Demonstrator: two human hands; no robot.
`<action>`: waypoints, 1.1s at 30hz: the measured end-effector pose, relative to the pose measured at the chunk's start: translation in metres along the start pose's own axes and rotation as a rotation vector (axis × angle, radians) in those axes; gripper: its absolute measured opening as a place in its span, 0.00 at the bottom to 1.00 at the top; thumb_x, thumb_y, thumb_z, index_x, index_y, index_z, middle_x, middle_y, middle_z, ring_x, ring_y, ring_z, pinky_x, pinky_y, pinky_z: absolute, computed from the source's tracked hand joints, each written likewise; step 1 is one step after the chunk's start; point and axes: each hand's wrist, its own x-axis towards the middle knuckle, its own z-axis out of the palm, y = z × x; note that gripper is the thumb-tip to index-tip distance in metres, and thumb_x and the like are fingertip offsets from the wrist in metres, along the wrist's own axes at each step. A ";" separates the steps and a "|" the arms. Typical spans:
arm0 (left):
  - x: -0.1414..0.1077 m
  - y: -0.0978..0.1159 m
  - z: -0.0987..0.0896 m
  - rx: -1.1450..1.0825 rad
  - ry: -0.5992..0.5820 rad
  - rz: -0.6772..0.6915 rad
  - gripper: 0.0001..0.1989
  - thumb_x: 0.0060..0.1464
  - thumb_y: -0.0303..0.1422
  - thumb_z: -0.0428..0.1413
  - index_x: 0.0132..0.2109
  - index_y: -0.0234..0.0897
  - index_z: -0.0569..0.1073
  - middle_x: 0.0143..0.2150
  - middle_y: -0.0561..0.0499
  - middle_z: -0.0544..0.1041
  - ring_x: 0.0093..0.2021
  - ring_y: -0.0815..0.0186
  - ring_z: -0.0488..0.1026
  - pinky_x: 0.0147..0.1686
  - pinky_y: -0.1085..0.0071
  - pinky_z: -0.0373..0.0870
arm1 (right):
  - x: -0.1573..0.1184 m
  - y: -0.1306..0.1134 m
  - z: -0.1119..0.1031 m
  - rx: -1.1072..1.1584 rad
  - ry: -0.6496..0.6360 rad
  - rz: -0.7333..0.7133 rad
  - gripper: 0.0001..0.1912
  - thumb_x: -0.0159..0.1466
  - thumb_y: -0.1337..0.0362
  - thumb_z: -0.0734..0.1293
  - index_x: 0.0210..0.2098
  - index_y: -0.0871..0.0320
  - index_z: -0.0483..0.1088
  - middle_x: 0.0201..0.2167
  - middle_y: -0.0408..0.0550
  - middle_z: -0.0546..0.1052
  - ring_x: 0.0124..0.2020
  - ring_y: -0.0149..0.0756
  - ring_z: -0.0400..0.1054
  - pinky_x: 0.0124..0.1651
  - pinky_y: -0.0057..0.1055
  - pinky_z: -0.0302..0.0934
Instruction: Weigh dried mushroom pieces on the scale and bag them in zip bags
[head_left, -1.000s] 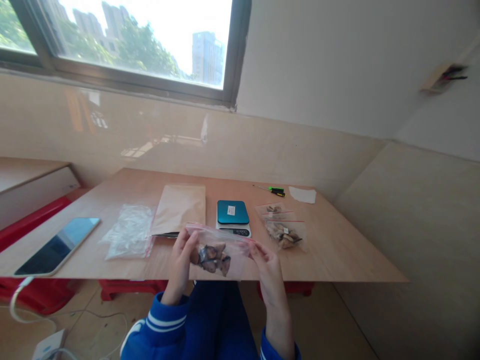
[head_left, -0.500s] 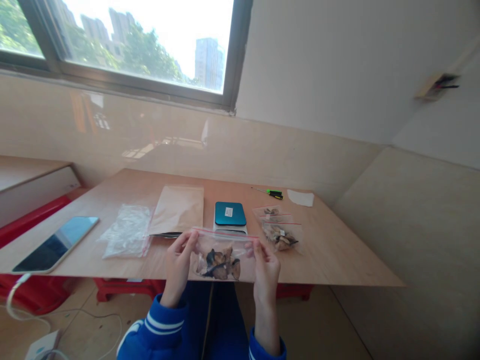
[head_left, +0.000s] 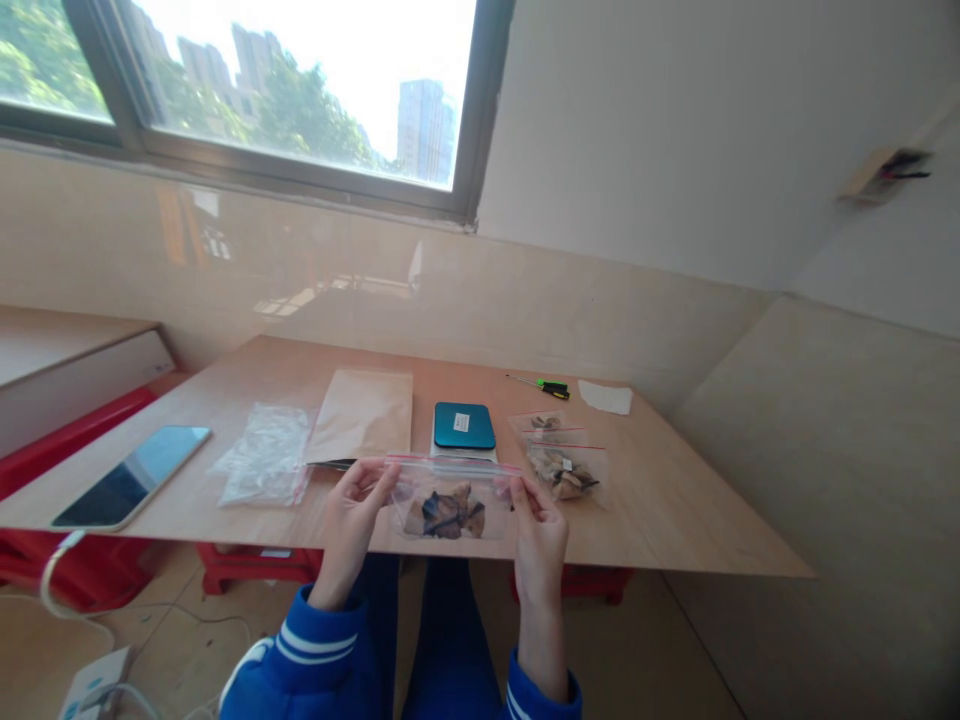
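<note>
Left hand and right hand were both bare and raised, pinching a clear zip-seal plastic bag with red seal stripes at its top corners. Each grip was nearly closed, thumb against fingers on the film, with the bag the only thing held. Bag sat between the hands, pulled fairly flat, above the front part of a pale plywood board, looks lifted off it. Inside were dark brown dried chunks, possibly mushroom pieces, but too soft to be sure. Blue sleeves with white stripes showed at the wrists.

Left of the hands, a crumpled clear plastic bag lay beside a flat brown kraft paper envelope. Further left was a dark-screened tablet with a pale edge. Just past the held bag stood a small digital scale with a teal top. To its right, two clear zip bags with dried brown pieces lay overlapped. Beyond those were a small screwdriver with a green and black handle and a white paper scrap. Red plastic stools stood under the board. A window with tall buildings outside ran along the far wall.
</note>
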 end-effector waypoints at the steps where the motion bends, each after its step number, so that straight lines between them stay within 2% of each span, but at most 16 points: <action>1: 0.000 0.002 0.000 0.008 0.005 0.019 0.16 0.45 0.42 0.64 0.36 0.35 0.75 0.30 0.50 0.79 0.33 0.63 0.76 0.35 0.70 0.73 | 0.000 0.001 0.001 0.009 0.015 0.009 0.19 0.56 0.52 0.72 0.38 0.61 0.78 0.32 0.53 0.82 0.33 0.40 0.74 0.40 0.35 0.66; 3: 0.001 0.004 0.000 0.044 0.015 0.067 0.14 0.46 0.42 0.64 0.35 0.36 0.75 0.32 0.48 0.80 0.37 0.61 0.77 0.41 0.67 0.73 | 0.000 0.001 0.003 0.019 0.036 0.018 0.20 0.55 0.52 0.72 0.38 0.62 0.77 0.31 0.53 0.82 0.32 0.40 0.75 0.39 0.35 0.67; 8: 0.004 0.008 -0.005 0.110 -0.038 0.184 0.11 0.47 0.40 0.63 0.33 0.36 0.77 0.51 0.43 0.76 0.51 0.56 0.74 0.51 0.61 0.70 | 0.000 -0.003 0.004 0.026 0.080 0.011 0.22 0.52 0.51 0.73 0.37 0.63 0.78 0.33 0.55 0.82 0.34 0.42 0.76 0.41 0.37 0.69; 9: 0.004 0.009 -0.007 0.118 -0.049 0.191 0.10 0.47 0.39 0.63 0.32 0.36 0.78 0.51 0.43 0.76 0.51 0.56 0.73 0.51 0.61 0.70 | -0.001 -0.004 0.004 0.028 0.088 0.010 0.22 0.52 0.51 0.73 0.37 0.64 0.78 0.34 0.56 0.82 0.35 0.42 0.76 0.42 0.38 0.69; 13: 0.005 0.015 -0.017 0.146 -0.112 0.205 0.08 0.48 0.37 0.63 0.31 0.37 0.77 0.40 0.47 0.78 0.46 0.59 0.75 0.48 0.64 0.71 | -0.002 -0.007 0.005 0.045 0.108 -0.013 0.20 0.52 0.52 0.73 0.36 0.63 0.78 0.35 0.54 0.82 0.39 0.43 0.76 0.46 0.38 0.68; 16: 0.003 0.018 -0.023 0.160 -0.129 0.251 0.06 0.49 0.35 0.63 0.31 0.38 0.76 0.35 0.51 0.77 0.41 0.63 0.74 0.44 0.68 0.70 | -0.004 -0.008 0.006 0.045 0.100 -0.023 0.18 0.53 0.53 0.73 0.35 0.63 0.79 0.34 0.54 0.82 0.38 0.42 0.76 0.44 0.38 0.68; 21: -0.002 0.020 -0.024 0.187 -0.101 0.381 0.02 0.51 0.31 0.61 0.31 0.39 0.76 0.37 0.52 0.77 0.42 0.65 0.73 0.43 0.71 0.68 | -0.006 -0.010 0.009 0.084 0.116 -0.029 0.16 0.53 0.54 0.73 0.33 0.62 0.78 0.31 0.52 0.81 0.35 0.39 0.75 0.42 0.36 0.67; 26: -0.008 0.019 -0.011 0.157 -0.004 0.449 0.03 0.51 0.30 0.61 0.30 0.39 0.76 0.35 0.53 0.76 0.40 0.67 0.72 0.41 0.72 0.68 | -0.008 -0.012 0.010 0.156 0.168 -0.039 0.15 0.52 0.55 0.74 0.32 0.61 0.76 0.30 0.49 0.80 0.35 0.36 0.74 0.43 0.35 0.66; 29: -0.011 0.014 0.001 0.028 0.047 0.383 0.05 0.52 0.33 0.61 0.31 0.39 0.74 0.34 0.54 0.76 0.37 0.68 0.73 0.38 0.73 0.69 | -0.009 -0.012 0.012 0.226 0.093 -0.020 0.14 0.54 0.55 0.72 0.32 0.59 0.74 0.28 0.45 0.78 0.32 0.34 0.72 0.40 0.33 0.66; 31: -0.011 0.010 0.009 -0.019 0.023 0.284 0.07 0.53 0.37 0.60 0.34 0.38 0.74 0.31 0.54 0.76 0.33 0.68 0.74 0.35 0.73 0.70 | -0.009 -0.011 0.015 0.268 0.045 -0.020 0.14 0.57 0.53 0.70 0.33 0.58 0.72 0.27 0.44 0.77 0.31 0.32 0.71 0.39 0.32 0.66; 33: -0.010 0.007 0.014 -0.020 0.008 0.206 0.10 0.53 0.40 0.59 0.35 0.37 0.74 0.29 0.54 0.76 0.30 0.68 0.73 0.33 0.73 0.70 | -0.009 -0.011 0.017 0.280 0.013 -0.023 0.15 0.58 0.53 0.69 0.37 0.58 0.72 0.29 0.43 0.76 0.32 0.32 0.71 0.40 0.31 0.66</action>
